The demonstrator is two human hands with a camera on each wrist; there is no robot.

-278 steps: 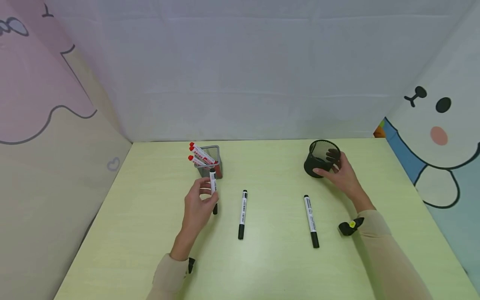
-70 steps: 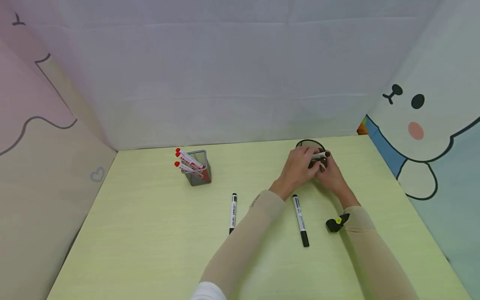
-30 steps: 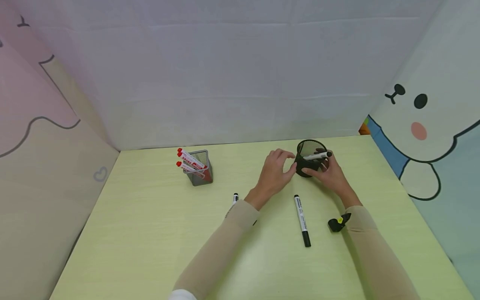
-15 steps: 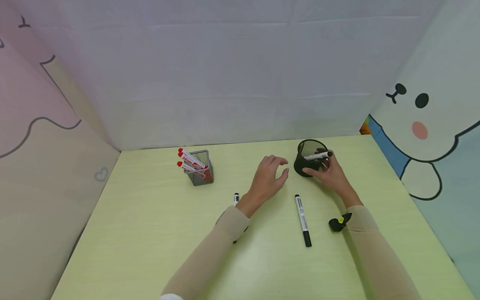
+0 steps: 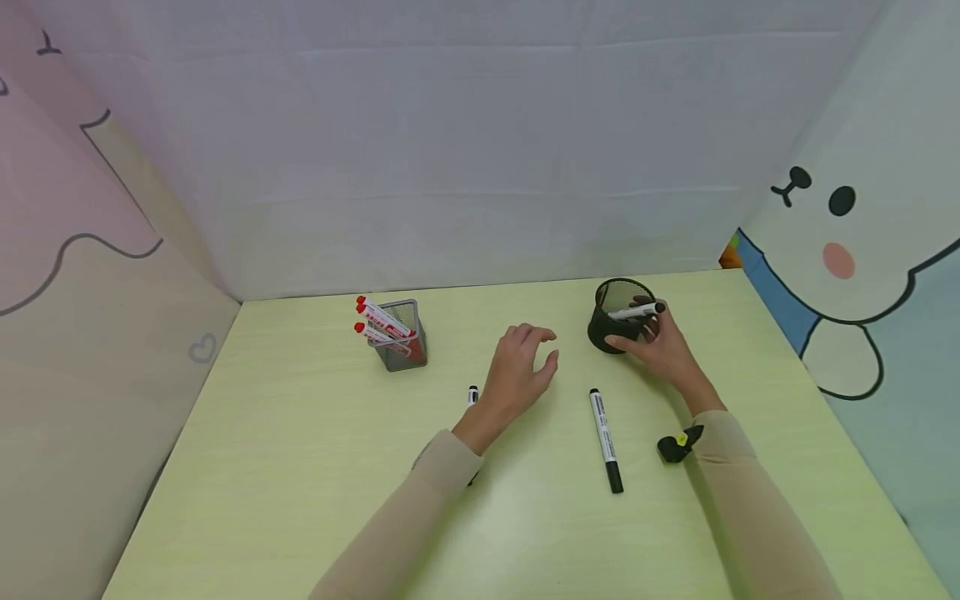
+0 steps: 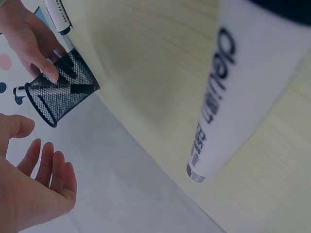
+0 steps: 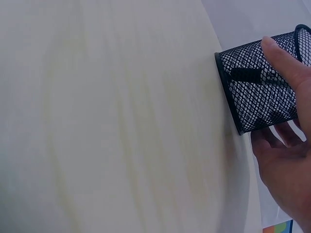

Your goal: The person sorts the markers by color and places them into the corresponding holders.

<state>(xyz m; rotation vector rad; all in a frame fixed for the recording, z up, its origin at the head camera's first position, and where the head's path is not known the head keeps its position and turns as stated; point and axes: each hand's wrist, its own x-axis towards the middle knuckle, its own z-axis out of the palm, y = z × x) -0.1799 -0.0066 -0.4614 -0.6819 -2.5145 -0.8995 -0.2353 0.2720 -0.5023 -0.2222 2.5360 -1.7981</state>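
Observation:
My right hand (image 5: 667, 354) grips a round black mesh pen holder (image 5: 603, 331), thumb on its near side and fingers round the back. Inside leans one black-capped whiteboard marker (image 5: 633, 312), its end poking over the rim; its dark lower end shows through the mesh (image 7: 265, 104) in the right wrist view. Left of the holder, my left hand (image 5: 516, 373) hovers above the table with fingers loosely bent and nothing in them. Beneath that forearm lies a second marker (image 5: 472, 395), partly covered by the sleeve; it looms large as a white marker barrel (image 6: 233, 92) in the left wrist view.
A third black marker (image 5: 606, 442) lies on the table (image 5: 262, 467) between the forearms. At the back left stands a square grey mesh holder (image 5: 401, 358) with several red markers (image 5: 387, 320). Cloth-covered walls (image 5: 480, 167) border the table's back and sides.
Earlier my left hand carried a black marker from the left to the round holder; it now stands inside. The left hand let go and drew back left and nearer. The right hand keeps its grip.

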